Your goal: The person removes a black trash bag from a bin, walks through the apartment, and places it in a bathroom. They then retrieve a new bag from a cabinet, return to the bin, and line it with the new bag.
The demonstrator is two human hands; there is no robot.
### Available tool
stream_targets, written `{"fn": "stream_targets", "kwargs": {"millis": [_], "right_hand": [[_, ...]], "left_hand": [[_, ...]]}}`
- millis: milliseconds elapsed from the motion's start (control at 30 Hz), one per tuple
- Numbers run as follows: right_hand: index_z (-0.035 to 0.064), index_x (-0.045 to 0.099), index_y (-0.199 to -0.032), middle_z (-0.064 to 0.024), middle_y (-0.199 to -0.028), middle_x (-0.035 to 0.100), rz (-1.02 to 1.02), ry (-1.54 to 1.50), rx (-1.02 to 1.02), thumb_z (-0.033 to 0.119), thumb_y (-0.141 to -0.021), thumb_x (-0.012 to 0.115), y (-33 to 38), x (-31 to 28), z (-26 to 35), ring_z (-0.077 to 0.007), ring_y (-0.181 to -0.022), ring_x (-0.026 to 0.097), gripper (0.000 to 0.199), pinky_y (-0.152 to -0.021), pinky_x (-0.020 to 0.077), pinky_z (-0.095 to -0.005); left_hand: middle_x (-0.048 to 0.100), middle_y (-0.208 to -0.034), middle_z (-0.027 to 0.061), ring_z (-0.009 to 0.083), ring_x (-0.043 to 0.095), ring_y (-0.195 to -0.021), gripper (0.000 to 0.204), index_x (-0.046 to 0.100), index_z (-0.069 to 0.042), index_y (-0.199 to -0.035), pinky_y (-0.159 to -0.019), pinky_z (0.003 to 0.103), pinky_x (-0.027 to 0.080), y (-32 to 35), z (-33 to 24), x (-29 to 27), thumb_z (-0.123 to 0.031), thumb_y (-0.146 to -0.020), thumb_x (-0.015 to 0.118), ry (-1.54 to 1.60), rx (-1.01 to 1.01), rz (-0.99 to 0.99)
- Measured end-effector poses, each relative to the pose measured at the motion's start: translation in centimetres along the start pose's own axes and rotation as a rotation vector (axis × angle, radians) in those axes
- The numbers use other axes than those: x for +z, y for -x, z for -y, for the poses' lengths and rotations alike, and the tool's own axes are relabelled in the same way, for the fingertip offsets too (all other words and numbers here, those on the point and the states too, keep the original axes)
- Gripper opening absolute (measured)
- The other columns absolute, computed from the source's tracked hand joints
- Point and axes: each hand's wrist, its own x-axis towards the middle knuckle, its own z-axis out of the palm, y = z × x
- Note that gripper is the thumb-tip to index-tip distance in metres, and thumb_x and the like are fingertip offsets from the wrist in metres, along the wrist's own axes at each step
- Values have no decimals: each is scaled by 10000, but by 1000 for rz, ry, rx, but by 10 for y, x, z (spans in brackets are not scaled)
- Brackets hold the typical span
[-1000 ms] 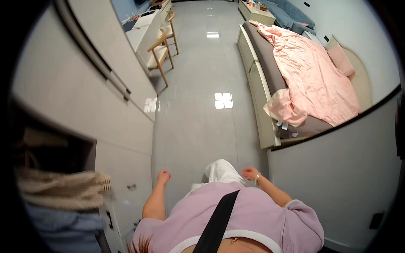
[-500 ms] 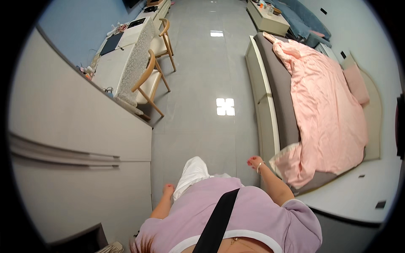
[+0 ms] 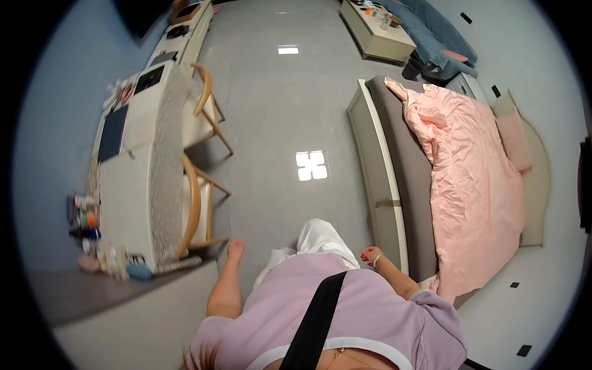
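My left hand (image 3: 235, 250) hangs beside my left thigh, closest to the front leg of the nearer wooden chair (image 3: 196, 209). Its fingers point away and are hidden from this view. On the other side, my right hand (image 3: 371, 254) swings low next to the footboard of the bed (image 3: 377, 166), with a bracelet at its wrist. Its fingers are loosely bent, slightly apart, and nothing shows in them. I cannot tell whether it touches the footboard. A white trouser leg (image 3: 320, 237) is forward between the hands.
A long white desk (image 3: 126, 191) with bottles and a dark blue mat lines the left wall; a second chair (image 3: 203, 108) stands farther along. A pink quilt (image 3: 475, 191) covers the bed. Ahead right are a low table (image 3: 382, 37) and a blue sofa (image 3: 425, 37). Grey tiles (image 3: 271, 123) run between.
I have moved forward: the tall cabinet at left has mostly passed out of view, and the desk and chairs are nearer. My left hand has moved forward, beside the nearer chair.
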Motion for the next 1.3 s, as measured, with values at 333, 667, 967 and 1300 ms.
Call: {"fn": "stream_targets", "kwargs": {"millis": [333,667,967,1300], "right_hand": [[140,532,-844,-28,-805,621,250,-577,-58,126,-805,487,-193,-83,422,-166,-818,589,61,-766,410,-399],[80,529,-833,-57,-885,609,564,-361,-407,175,-849,496,-194,-3,980,-175,-900,576,101,-812,437,-329],[38,460,-1141,-115,-1130,542,583,-229,-253,208,-880,441,-230,59,1290,-240,-1027,550,312,-870,384,-380],[102,542,-1022,-51,-976,615,662,190,-191,200,-847,516,-352,208,1619,-175,-916,580,202,-763,435,-344]], "left_hand": [[590,-679,26,113,552,-614,62,589,-51,-788,-563,247,447,-293,-372,58,-36,-762,536,-5,187,233],[615,-902,4,78,553,-774,208,570,-104,-980,-660,235,426,-513,-613,-35,-268,-858,529,478,55,137],[607,-889,-1,92,558,-809,218,577,-103,-1021,-675,243,424,-800,-770,-109,-205,-833,536,505,-48,-1],[552,-1035,130,258,522,-990,373,505,-12,-1112,-841,349,422,-1108,-805,-181,-179,-785,570,212,-255,-468]]}}
